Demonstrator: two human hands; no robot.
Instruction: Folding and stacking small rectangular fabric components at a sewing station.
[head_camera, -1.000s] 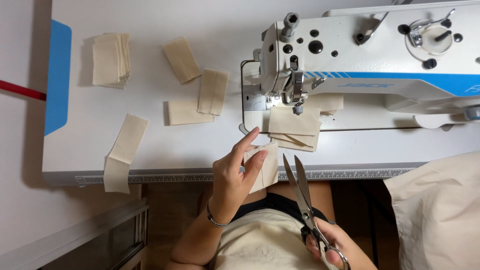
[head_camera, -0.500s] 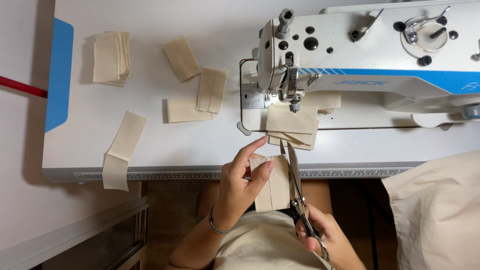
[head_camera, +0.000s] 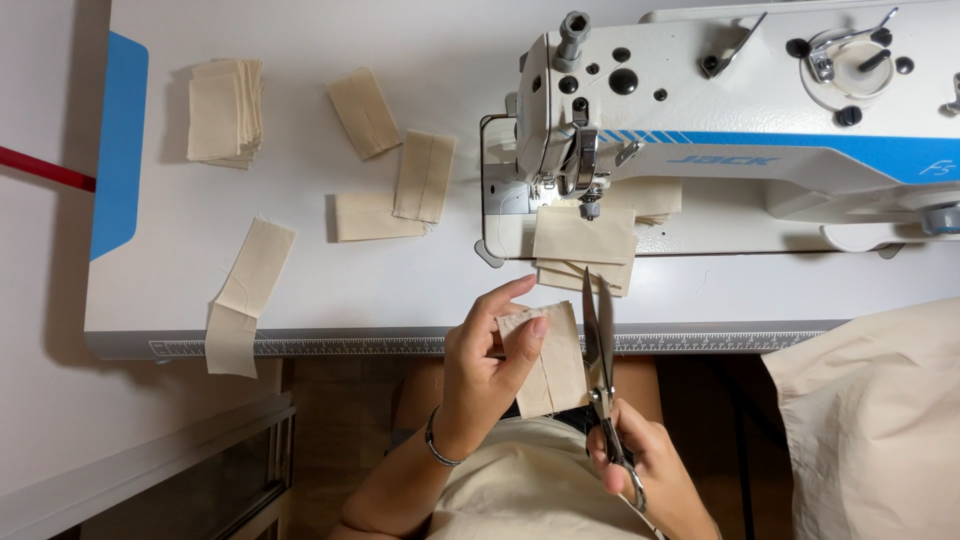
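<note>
I see a white table (head_camera: 420, 290) carrying a white and blue sewing machine (head_camera: 720, 120), with a cream cloth heap (head_camera: 880, 410) at its right edge. Cream fabric pieces lie scattered; a stack (head_camera: 225, 110) sits far left, more under the needle (head_camera: 585, 240). My left hand (head_camera: 480, 375) pinches a fabric piece (head_camera: 550, 360) just off the table's front edge. My right hand (head_camera: 640, 460) grips scissors (head_camera: 600, 350), blades nearly together beside that piece.
</note>
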